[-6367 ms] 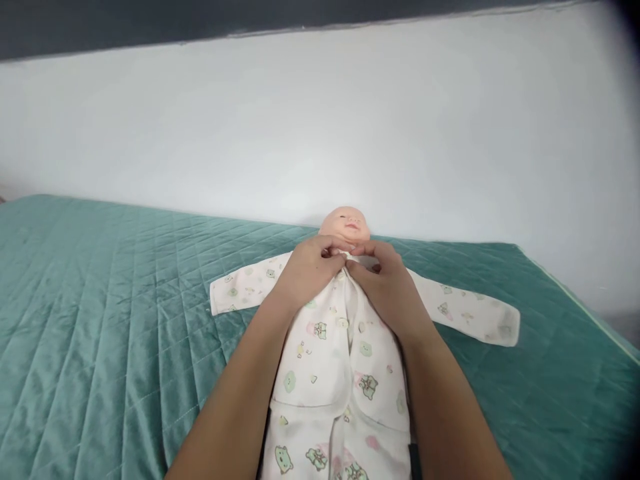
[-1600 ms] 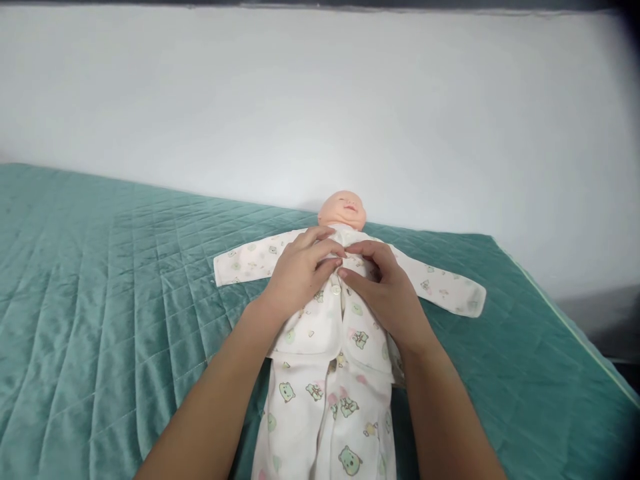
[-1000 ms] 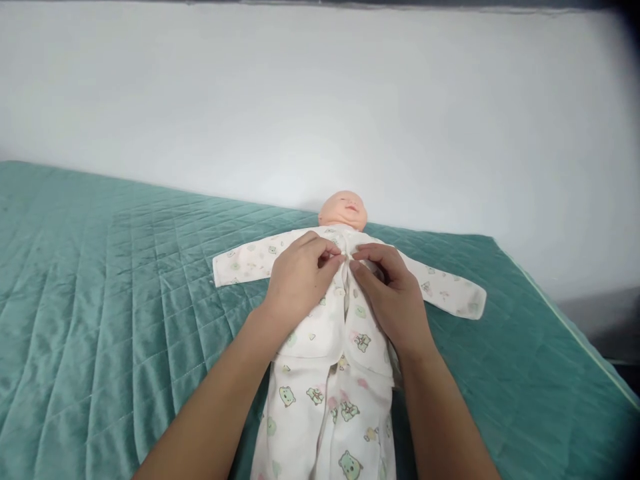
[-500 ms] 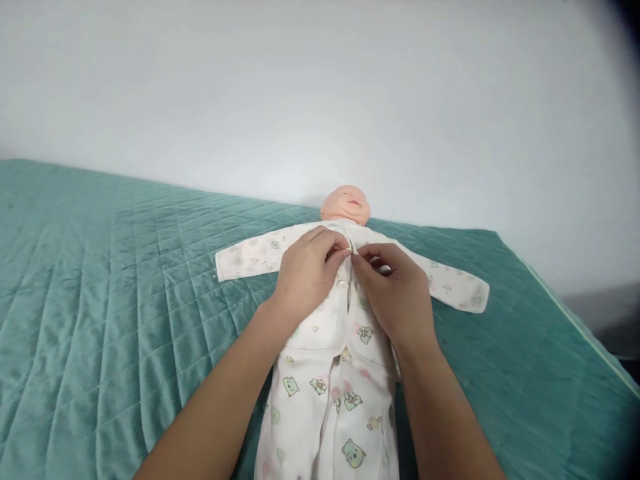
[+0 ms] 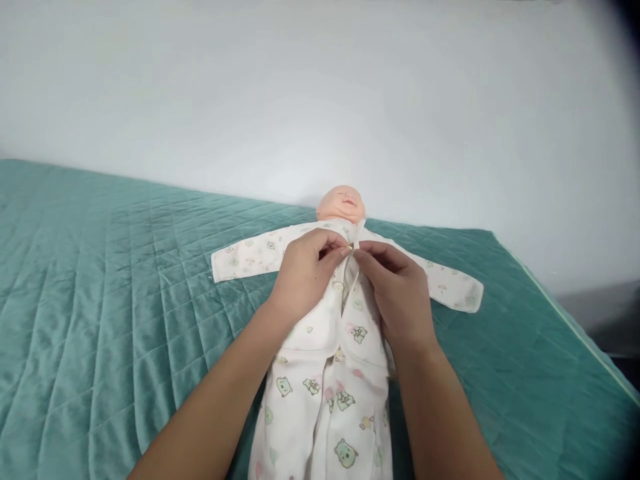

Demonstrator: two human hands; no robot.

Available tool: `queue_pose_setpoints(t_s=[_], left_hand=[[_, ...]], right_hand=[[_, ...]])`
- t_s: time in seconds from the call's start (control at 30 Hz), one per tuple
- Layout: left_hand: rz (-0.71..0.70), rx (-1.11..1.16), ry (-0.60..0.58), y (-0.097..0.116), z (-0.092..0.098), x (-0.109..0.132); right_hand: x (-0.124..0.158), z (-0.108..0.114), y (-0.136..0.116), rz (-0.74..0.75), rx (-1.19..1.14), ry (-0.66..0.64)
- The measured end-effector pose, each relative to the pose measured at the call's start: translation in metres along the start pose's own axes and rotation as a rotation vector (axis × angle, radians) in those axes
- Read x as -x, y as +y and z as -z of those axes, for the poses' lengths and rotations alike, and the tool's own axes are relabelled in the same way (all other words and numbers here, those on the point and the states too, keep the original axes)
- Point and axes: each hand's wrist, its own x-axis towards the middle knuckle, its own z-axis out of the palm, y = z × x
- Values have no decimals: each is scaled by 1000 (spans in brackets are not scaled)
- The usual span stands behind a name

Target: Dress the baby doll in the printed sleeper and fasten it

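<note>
A baby doll (image 5: 343, 203) lies on its back, dressed in a white baby jacket (image 5: 320, 327) printed with small green bears and matching white pants (image 5: 300, 413). My left hand (image 5: 313, 270) pinches the jacket's front edge at the upper chest, by a small button. On the other side my right hand (image 5: 397, 283) pinches the opposite front edge, fingertips almost touching those of the left. Below the hands the jacket front hangs open in a narrow gap, with another button (image 5: 339, 286) on the left edge. Fingers partly hide the fastening between them.
The doll rests on a green quilted bedspread (image 5: 125, 287) with a pale edge seam at the right. A plain white wall (image 5: 320, 93) rises right behind the doll's head. The jacket sleeves (image 5: 245, 260) stretch out to both sides.
Both hands stay at the upper chest. The right-hand jacket edge is now lifted more, and the gap below has widened slightly. The view has shifted a little.
</note>
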Motion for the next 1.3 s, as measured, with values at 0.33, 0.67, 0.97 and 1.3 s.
queue_pose_setpoints(t_s=[0.33, 0.67, 0.97, 1.3], left_hand=[[96, 78, -16, -6, 0, 0], [114, 112, -107, -1, 9, -1], [179, 45, -14, 0, -5, 0], [211, 201, -76, -6, 2, -3]], right_hand=[[-1, 5, -4, 50, 172, -127], [2, 1, -13, 33, 286, -168], [4, -4, -13, 154, 452, -147], [2, -1, -5, 150, 355, -197]])
